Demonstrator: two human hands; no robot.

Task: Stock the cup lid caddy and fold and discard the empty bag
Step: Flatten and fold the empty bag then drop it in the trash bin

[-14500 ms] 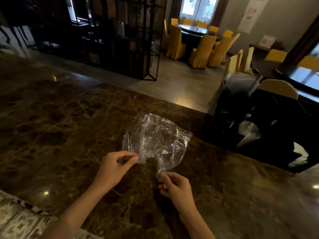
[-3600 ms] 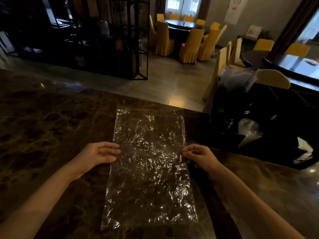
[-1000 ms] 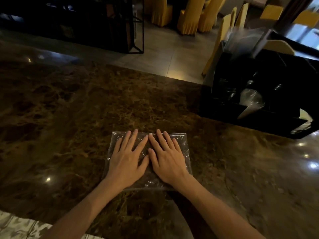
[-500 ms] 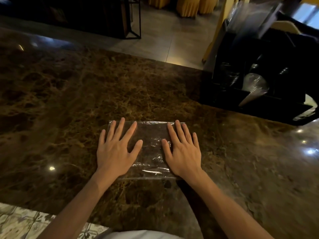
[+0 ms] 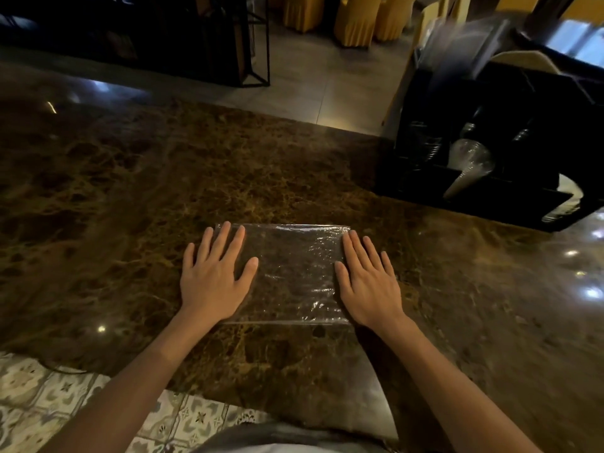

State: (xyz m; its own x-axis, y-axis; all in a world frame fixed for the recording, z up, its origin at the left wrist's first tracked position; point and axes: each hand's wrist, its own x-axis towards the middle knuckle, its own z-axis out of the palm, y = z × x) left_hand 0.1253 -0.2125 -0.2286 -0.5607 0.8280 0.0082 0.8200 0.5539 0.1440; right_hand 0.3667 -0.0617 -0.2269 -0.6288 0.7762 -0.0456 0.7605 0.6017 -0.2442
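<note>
The empty clear plastic bag [image 5: 291,273] lies folded into a flat rectangle on the brown marble counter [image 5: 130,191]. My left hand [image 5: 214,273] presses flat on the bag's left edge, fingers spread. My right hand [image 5: 367,279] lies flat on its right edge, fingers together. Neither hand grips anything. At the far right stands the black cup lid caddy [image 5: 500,148], with dark lid stacks and a clear wrapped stack of lids [image 5: 469,165] leaning in a front slot.
A clear bag [image 5: 464,50] sticks up behind the caddy. Beyond the counter's far edge are a tiled floor, a black metal shelf frame [image 5: 258,44] and yellow-covered chairs [image 5: 353,18]. Patterned floor tiles [image 5: 39,393] show below the counter's near edge.
My hands have slid apart from the middle of the folded bag to its left and right edges. Before that the bag was crumpled, then spread flat, then folded in half.
</note>
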